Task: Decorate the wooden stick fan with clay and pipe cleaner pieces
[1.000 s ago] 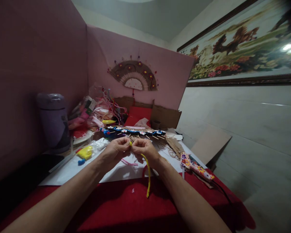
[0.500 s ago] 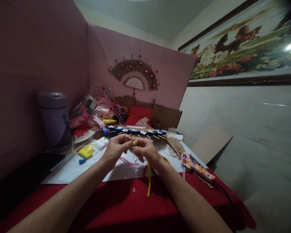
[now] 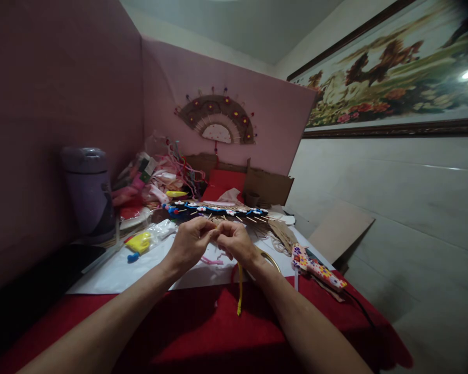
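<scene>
My left hand (image 3: 191,243) and my right hand (image 3: 236,240) meet fingertip to fingertip above the white paper (image 3: 117,275). Both are closed in a pinch on a bit of yellow that is mostly hidden by the fingers. From below my right hand a yellow cord (image 3: 240,296) hangs down past the paper's edge, over the red tablecloth. Just beyond the fingers lies a fan (image 3: 218,209) with a black band, white flowers, blue trim and thin sticks. A pink strand (image 3: 211,261) rests on the paper beneath my hands. Behind my right wrist shows a gold-coloured ring-like handle (image 3: 272,259).
At left stand a purple tumbler (image 3: 89,195) and a bag of yellow clay (image 3: 139,242) beside a blue lump (image 3: 133,257). A flower-patterned glue gun (image 3: 315,269) lies at right, its cord trailing. Pink materials (image 3: 166,179) pile up behind; a brown fan (image 3: 218,119) hangs on the board.
The fingertips have closed in more tightly, so less yellow shows between them. My left hand has shifted slightly right. The hanging cord stays in nearly the same place.
</scene>
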Action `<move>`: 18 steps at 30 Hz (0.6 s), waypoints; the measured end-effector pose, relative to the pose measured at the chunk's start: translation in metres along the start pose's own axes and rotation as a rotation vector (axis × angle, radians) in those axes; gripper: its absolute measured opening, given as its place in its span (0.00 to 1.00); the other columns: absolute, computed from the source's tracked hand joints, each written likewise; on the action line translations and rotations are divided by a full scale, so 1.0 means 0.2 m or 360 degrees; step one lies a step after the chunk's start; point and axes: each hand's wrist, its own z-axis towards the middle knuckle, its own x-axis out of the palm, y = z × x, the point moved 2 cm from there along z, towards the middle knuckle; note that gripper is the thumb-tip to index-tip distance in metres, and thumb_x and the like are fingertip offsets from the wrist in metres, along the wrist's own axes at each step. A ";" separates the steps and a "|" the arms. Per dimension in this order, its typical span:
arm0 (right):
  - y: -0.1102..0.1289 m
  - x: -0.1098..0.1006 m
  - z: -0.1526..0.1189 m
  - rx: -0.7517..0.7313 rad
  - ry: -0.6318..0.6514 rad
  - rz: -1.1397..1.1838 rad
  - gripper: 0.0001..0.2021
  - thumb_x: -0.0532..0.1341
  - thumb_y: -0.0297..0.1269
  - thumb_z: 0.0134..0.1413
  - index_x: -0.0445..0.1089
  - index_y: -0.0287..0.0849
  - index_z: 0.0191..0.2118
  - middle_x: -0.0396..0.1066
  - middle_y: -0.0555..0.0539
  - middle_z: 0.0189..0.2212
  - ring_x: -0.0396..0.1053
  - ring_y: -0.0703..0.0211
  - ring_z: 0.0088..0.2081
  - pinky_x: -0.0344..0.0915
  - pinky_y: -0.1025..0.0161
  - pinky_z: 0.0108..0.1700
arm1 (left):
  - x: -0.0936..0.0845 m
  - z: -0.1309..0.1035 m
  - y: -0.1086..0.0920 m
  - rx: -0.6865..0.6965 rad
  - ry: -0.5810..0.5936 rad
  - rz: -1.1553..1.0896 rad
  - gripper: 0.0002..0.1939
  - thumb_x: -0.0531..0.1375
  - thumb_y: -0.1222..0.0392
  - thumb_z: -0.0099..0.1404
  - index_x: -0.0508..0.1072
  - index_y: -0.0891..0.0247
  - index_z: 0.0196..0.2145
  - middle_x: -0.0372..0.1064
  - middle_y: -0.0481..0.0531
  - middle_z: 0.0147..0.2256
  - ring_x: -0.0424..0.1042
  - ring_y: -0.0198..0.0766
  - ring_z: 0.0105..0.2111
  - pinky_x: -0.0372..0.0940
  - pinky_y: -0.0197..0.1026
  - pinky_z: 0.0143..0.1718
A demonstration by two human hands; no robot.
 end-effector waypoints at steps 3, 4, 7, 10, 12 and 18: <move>-0.01 0.00 0.00 -0.0088 -0.0037 -0.0146 0.07 0.58 0.31 0.42 0.60 0.42 0.19 0.58 0.58 0.12 0.51 0.73 0.12 0.48 0.73 0.13 | 0.00 0.00 0.01 0.0018 0.0018 0.0065 0.04 0.60 0.66 0.53 0.76 0.63 0.24 0.72 0.51 0.24 0.67 0.36 0.25 0.58 0.36 0.27; -0.01 0.00 0.00 -0.0106 -0.0051 -0.0178 0.07 0.57 0.31 0.42 0.60 0.42 0.19 0.58 0.58 0.12 0.52 0.73 0.12 0.48 0.73 0.14 | 0.00 0.00 0.01 0.0014 0.0016 0.0064 0.05 0.59 0.67 0.54 0.76 0.63 0.24 0.71 0.50 0.24 0.67 0.36 0.25 0.58 0.36 0.27; 0.00 0.00 0.00 -0.0135 -0.0080 -0.0228 0.07 0.59 0.34 0.44 0.62 0.42 0.20 0.60 0.57 0.13 0.53 0.71 0.14 0.49 0.71 0.16 | 0.01 0.00 0.04 -0.0083 0.0018 0.0009 0.07 0.58 0.67 0.55 0.76 0.63 0.25 0.70 0.49 0.22 0.66 0.35 0.22 0.58 0.35 0.23; 0.01 0.00 -0.01 -0.0170 -0.0111 -0.0230 0.08 0.59 0.37 0.46 0.63 0.42 0.21 0.61 0.56 0.15 0.54 0.70 0.16 0.51 0.70 0.18 | 0.01 0.00 0.07 -0.0239 -0.0026 -0.0092 0.05 0.58 0.64 0.54 0.75 0.64 0.25 0.68 0.47 0.20 0.64 0.34 0.18 0.58 0.34 0.17; 0.02 0.00 -0.01 -0.0193 -0.0125 -0.0229 0.09 0.60 0.37 0.46 0.63 0.42 0.21 0.61 0.55 0.15 0.55 0.69 0.17 0.52 0.70 0.19 | 0.01 0.00 0.08 -0.0304 -0.0065 -0.0158 0.04 0.60 0.63 0.52 0.74 0.64 0.24 0.67 0.47 0.19 0.64 0.34 0.16 0.57 0.34 0.14; 0.02 0.00 -0.01 -0.0277 -0.0125 -0.0380 0.06 0.58 0.35 0.47 0.64 0.42 0.23 0.63 0.53 0.20 0.58 0.66 0.23 0.55 0.68 0.24 | 0.01 0.00 0.07 -0.0248 0.0008 -0.0179 0.03 0.58 0.66 0.52 0.71 0.63 0.23 0.65 0.45 0.19 0.61 0.32 0.16 0.54 0.34 0.15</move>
